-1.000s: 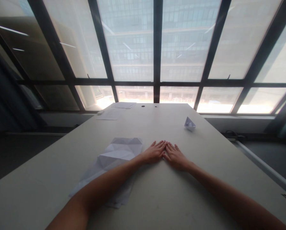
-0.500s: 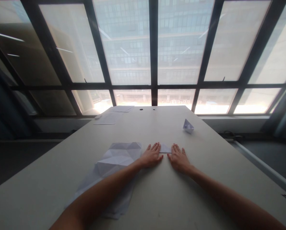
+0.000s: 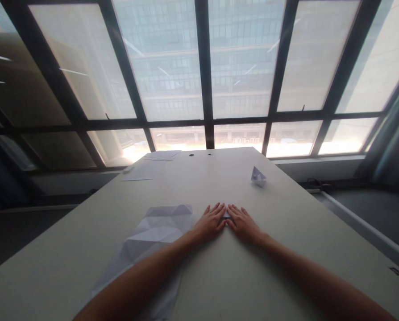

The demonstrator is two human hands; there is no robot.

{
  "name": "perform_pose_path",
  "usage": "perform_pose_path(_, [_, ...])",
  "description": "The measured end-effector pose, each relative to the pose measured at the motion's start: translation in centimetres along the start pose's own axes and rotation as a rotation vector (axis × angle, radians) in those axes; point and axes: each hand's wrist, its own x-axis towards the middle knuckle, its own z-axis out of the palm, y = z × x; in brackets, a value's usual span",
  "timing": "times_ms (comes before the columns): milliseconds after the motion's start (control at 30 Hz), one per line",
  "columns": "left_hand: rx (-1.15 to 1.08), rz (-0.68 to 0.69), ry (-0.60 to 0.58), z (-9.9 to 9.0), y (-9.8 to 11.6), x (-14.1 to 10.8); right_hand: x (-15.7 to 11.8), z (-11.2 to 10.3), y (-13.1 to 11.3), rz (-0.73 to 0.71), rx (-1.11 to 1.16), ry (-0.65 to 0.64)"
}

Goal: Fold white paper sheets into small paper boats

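Observation:
A small folded white paper point(image 3: 226, 214) lies flat on the white table point(image 3: 216, 183), mostly covered by my two hands. My left hand point(image 3: 211, 223) rests palm down on its left part, fingers stretched out. On its right part lies my right hand point(image 3: 243, 224), also flat with fingers extended. The thumbs nearly meet at the paper's near edge. Beneath and beside my left forearm is a large creased white sheet point(image 3: 159, 229). A folded paper boat point(image 3: 259, 177) stands on the table, beyond my right hand.
Flat white sheets point(image 3: 139, 171) lie at the table's far left, with more paper point(image 3: 164, 155) behind them. Two dark round spots mark the far part of the tabletop. Large windows with dark frames rise beyond it.
My hands have moved closer together and now cover more of the small folded paper. The camera view has shifted slightly.

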Motion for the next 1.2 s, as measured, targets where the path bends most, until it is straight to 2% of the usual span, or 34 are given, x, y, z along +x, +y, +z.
perform_pose_path(433, [-0.018,0.006,-0.041,0.06,0.14,0.17,-0.24,-0.35,-0.21,0.005,0.002,-0.022])
perform_pose_path(733, [0.044,-0.01,-0.063,0.43,0.21,0.16,-0.47,-0.21,-0.59,-0.08,-0.071,-0.057])
perform_pose_path(1033, [-0.029,-0.025,-0.025,0.37,-0.04,0.55,-0.17,0.57,-0.2,0.119,-0.114,-0.013])
perform_pose_path(1200, [0.007,-0.002,0.031,-0.16,0.24,0.89,0.03,0.25,0.18,0.047,-0.096,-0.035])
